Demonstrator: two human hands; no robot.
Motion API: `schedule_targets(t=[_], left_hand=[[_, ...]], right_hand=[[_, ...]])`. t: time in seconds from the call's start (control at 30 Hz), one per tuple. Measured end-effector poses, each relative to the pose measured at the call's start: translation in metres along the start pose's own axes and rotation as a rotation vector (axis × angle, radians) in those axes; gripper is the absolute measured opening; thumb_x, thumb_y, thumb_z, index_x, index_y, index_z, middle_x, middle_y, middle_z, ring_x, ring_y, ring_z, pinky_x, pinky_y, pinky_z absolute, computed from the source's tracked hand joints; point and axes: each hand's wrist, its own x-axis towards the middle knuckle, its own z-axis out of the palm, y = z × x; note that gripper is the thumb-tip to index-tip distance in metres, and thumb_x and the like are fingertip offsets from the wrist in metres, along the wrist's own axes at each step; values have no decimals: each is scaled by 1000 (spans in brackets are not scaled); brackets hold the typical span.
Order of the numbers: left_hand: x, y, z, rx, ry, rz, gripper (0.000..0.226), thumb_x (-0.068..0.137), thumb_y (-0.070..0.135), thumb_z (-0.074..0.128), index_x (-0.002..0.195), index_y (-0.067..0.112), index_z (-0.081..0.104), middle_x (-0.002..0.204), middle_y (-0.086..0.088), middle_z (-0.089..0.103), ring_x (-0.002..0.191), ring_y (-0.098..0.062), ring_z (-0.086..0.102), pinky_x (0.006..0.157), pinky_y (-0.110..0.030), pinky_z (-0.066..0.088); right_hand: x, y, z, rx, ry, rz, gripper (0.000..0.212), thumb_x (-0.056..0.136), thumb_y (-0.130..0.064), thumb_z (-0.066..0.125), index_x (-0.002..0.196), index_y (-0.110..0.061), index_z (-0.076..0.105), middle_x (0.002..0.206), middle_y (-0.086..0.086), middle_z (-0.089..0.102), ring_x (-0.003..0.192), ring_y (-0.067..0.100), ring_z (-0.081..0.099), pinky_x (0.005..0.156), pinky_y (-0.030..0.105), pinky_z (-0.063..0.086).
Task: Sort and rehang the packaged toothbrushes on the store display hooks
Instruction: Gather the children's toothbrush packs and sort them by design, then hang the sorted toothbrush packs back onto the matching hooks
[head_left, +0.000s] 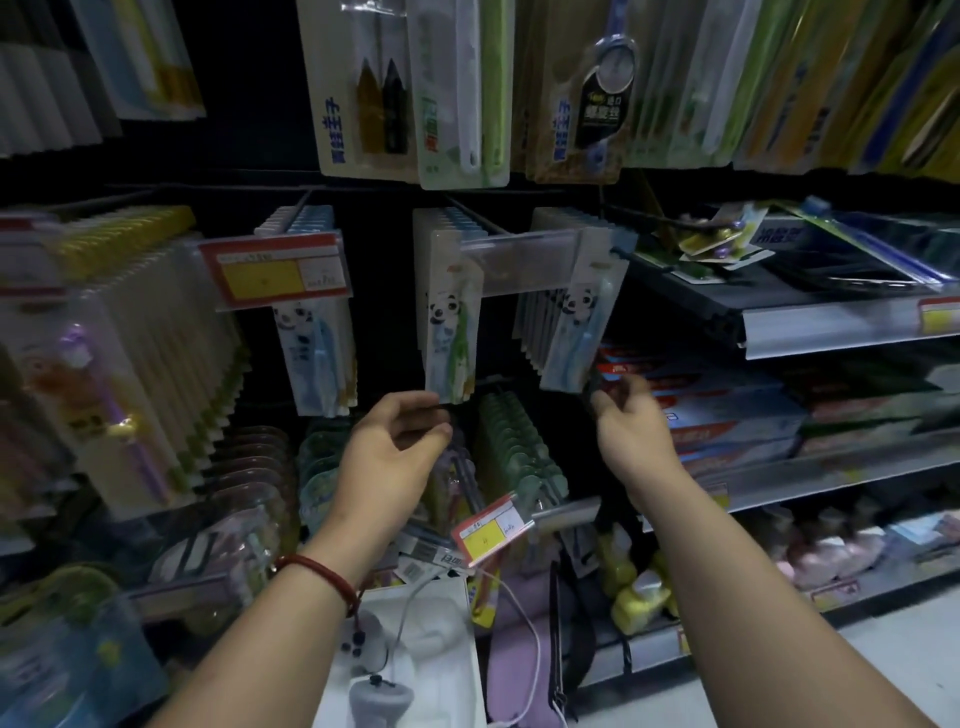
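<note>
Your left fingers (434, 432) pinch the hung green panda toothbrush pack (451, 332); right fingers (605, 404) blurred, grip unclear; loose packs (719, 241) up-right await hanging.

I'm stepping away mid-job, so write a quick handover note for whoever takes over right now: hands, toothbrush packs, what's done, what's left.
Left hand pinches the bottom edge of the green panda pack, the front one in the middle hook's row.
Right hand reaches to the lower corner of the blue panda pack on the hook beside it; blur hides whether it grips.
Done: both rows hold packs.
Left: loose packs lie on the shelf at upper right, probably unsorted.
</note>
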Motion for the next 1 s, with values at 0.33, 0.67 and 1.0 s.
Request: schedule_targets(t=[0.33,0.67,1.0], left_hand=[[-51,12,-37,477,-69,174,43,93,29,76,133,28,60,124,11,65,117,-6,60,101,-26,47],[-117,9,-108,753,-170,206,51,93,42,74,139,32,55,140,8,58,129,-14,56,107,-39,50],[-199,-62,-171,992,-441,-22,56,92,44,72,141,26,53,135,2,63,124,-21,59,102,-43,50]], right_hand=[[-94,-32,-2,-374,-234,-427,59,100,-24,61,154,-15,36,156,5,41,142,23,42,110,26,32],[-174,-45,36,-496,-541,-602,68,97,-32,66,155,-16,35,156,5,40,142,23,43,114,34,38],[-275,27,96,-597,-923,-590,64,95,-33,68,150,-13,43,149,7,49,135,24,50,111,35,40]])
